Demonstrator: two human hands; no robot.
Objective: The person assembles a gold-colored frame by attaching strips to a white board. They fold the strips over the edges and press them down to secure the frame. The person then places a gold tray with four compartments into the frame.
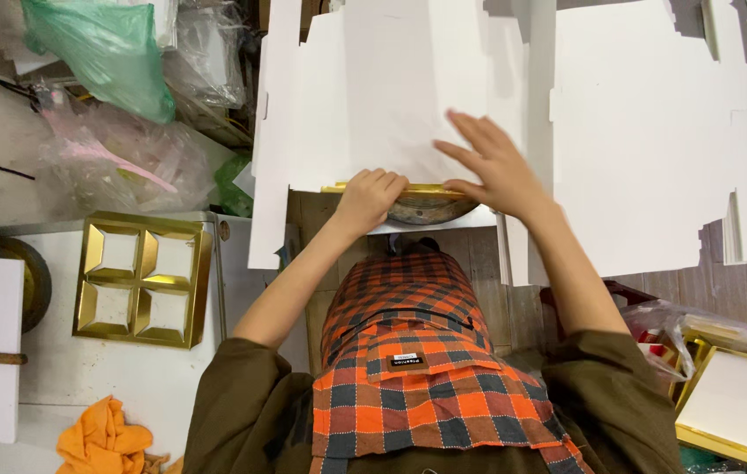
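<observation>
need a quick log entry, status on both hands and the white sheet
Left hand fisted on gold strip at white card sheet edge. Right hand flat on the sheet. Nothing blocking.

Wooden plank floor point(746, 263), perhaps a white worktable point(84, 377).

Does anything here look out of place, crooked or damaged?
Nothing looks damaged or spilled. The left hand grips a gold edge under the white card sheet, which the right hand presses flat. An orange cloth lies crumpled on the side table.
</observation>
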